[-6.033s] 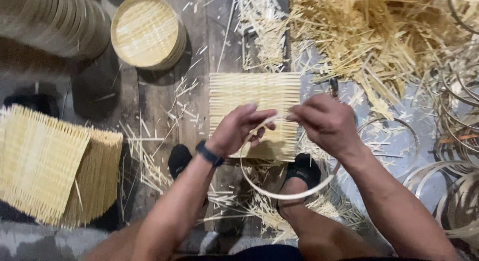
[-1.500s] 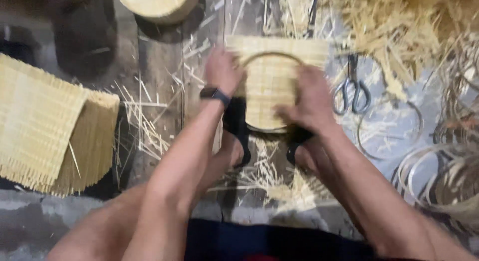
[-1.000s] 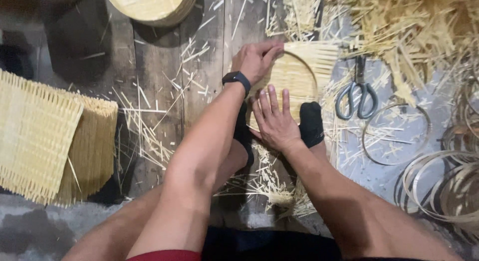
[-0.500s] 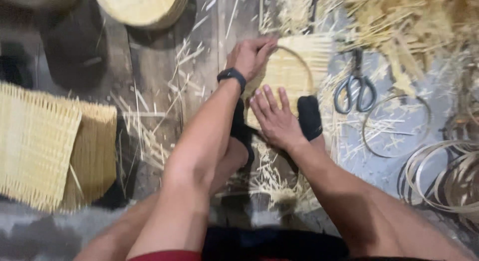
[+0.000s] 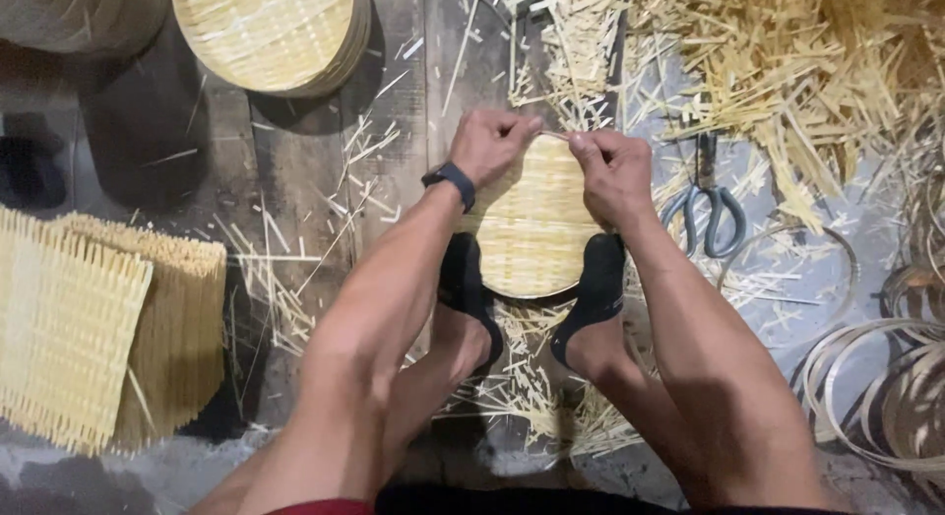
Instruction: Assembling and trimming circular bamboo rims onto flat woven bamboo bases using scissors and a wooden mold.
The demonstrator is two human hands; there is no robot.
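I saw the round woven mat (image 5: 532, 229) lying on the floor boards (image 5: 295, 180), pinned between both feet. Left hand (image 5: 492, 146) and right hand (image 5: 612, 170) were each pinched shut on its far rim. It looked light, thin, springy and easy to crack, so I'd grip the rim, not the weave.

A stack of round woven trays (image 5: 266, 32) is seen at the floor's top edge. Square woven mats (image 5: 98, 328) are piled at the left edge. Scissors (image 5: 707, 195) lie among bamboo offcuts (image 5: 787, 62), and coiled hoops (image 5: 886, 387) are gathered at the right edge.
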